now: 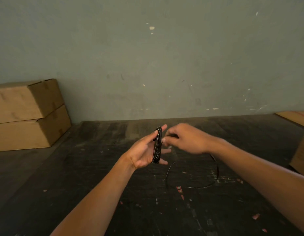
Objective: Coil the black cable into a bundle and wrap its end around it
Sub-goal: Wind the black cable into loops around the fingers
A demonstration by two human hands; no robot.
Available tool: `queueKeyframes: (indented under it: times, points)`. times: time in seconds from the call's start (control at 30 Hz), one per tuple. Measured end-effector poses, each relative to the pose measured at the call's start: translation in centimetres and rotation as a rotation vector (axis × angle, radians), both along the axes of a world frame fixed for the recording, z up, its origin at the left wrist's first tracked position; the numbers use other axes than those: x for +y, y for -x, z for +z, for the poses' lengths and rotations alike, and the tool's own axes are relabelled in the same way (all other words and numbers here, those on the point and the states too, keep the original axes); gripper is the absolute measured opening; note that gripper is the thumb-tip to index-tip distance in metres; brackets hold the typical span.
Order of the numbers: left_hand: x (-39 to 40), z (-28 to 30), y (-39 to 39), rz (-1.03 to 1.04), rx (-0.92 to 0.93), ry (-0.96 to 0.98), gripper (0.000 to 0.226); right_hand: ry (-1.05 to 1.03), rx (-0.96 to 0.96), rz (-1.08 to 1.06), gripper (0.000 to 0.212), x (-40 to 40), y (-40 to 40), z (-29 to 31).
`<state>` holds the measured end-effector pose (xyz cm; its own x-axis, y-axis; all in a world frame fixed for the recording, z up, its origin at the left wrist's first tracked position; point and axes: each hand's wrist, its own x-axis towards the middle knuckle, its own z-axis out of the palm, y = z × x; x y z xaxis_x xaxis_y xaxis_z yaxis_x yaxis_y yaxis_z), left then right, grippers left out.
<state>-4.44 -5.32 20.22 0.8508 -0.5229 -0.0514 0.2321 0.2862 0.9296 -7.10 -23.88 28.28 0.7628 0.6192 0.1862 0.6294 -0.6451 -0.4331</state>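
Note:
The black cable [157, 145] is wound in several loops around the spread fingers of my left hand [144, 152], which is held palm-up above the dark table. My right hand [185, 138] is just to the right of the coil, fingers pinched on the cable's strand near the loops; it is motion-blurred. The loose tail of the cable [214, 181] hangs from under my right wrist and curves in an arc over the tabletop, ending in a free tip below the left hand.
Two stacked cardboard boxes [28, 114] stand at the back left against the grey-green wall. A flat cardboard sheet [295, 118] and another box [300, 154] are at the right edge. The worn dark tabletop [113, 193] carries small paint flecks.

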Motion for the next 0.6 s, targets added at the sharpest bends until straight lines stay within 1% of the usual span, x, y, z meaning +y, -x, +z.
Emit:
queueKeyframes:
  times: [0.1,0.2,0.33,0.43,0.5,0.6]
  points:
    - [0.1,0.0,0.4,-0.037,0.036,-0.032,0.047,0.023,-0.057,-0.054,0.021,-0.8,-1.2,2.3]
    - [0.1,0.1,1.2,-0.108,0.016,-0.08,0.046,0.012,-0.17,-0.08,0.022,-1.3,-2.6,4.6]
    - [-0.1,0.6,2.0,-0.167,0.008,-0.063,0.049,-0.018,-0.231,-0.094,0.02,-1.7,-4.2,5.7]
    - [-0.3,1.5,2.4,-0.222,-0.004,-0.024,0.049,-0.101,-0.209,-0.112,0.016,-1.8,-5.5,5.0]
    - [-0.3,2.2,2.7,-0.261,-0.009,0.023,0.05,-0.167,-0.152,-0.107,0.012,-1.9,-6.2,4.2]
    - [-0.1,3.5,3.1,-0.29,-0.041,0.087,0.051,-0.3,-0.03,-0.108,0.02,-1.8,-6.4,2.5]
